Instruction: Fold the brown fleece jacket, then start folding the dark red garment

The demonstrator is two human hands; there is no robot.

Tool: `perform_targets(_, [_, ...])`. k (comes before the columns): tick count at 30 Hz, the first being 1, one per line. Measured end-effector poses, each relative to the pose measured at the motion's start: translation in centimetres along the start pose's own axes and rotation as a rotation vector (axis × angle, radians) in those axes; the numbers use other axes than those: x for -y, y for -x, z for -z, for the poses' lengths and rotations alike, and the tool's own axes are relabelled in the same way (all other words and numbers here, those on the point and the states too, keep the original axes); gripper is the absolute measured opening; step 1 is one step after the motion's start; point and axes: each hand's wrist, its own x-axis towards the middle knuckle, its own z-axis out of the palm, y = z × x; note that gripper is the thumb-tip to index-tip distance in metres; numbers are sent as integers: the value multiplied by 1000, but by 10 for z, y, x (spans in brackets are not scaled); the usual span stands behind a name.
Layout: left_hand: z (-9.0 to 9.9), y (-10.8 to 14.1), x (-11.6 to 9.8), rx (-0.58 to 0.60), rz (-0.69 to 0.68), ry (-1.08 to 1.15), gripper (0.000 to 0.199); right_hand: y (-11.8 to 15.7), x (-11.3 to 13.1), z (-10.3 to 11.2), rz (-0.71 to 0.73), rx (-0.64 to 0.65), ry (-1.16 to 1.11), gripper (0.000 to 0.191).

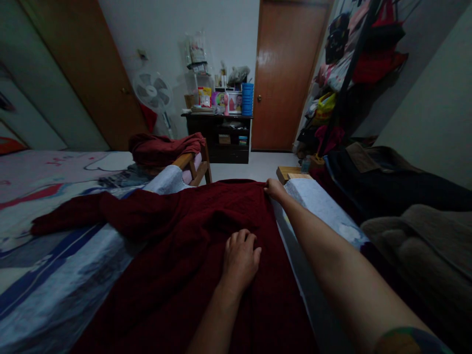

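A dark red long-sleeved garment point(199, 255) lies spread out in front of me, one sleeve reaching to the left over the bedding. My left hand point(241, 258) rests palm down on the middle of the cloth, its fingers slightly bent and apart. Farther off, my right hand point(275, 189) pinches the garment at its far right edge, with the arm stretched forward. Some wrinkles run through the cloth around my left hand. Beneath the garment, a pale blue-white cover point(320, 206) shows along the right side.
Patterned bedding point(44, 182) covers the left. Reddish cloth point(165, 147) hangs over a wooden frame point(204, 169). Folded dark clothes point(398, 177) and a brown-grey cloth point(424, 241) lie at right. Beyond stand a fan point(153, 91), a black cabinet point(217, 140) and a wooden door point(289, 73).
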Motion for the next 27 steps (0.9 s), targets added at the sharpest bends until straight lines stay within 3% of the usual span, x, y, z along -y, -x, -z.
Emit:
perform_targets(4, [1,0,-1,13,9,4,21,10,-2,-20,-32,-82,-40,34])
perform_targets(8, [4,-2,-1,-12,24,3,22,15,-5,-19,-74,-157,-68,49])
perform_targets(12, [6,-4,0,-65,75,-27,25,26,0,-12,-68,-221,-69,33])
perform_targets(17, [7,-3,1,-47,113,-83,24,55,20,-30,70,-160,-63,25])
perform_targets(21, [10,-2,2,-18,123,-120,21,72,28,-45,135,-147,-48,33])
perform_targets(27, [13,-3,2,7,146,-133,17,70,26,-41,131,-57,-44,48])
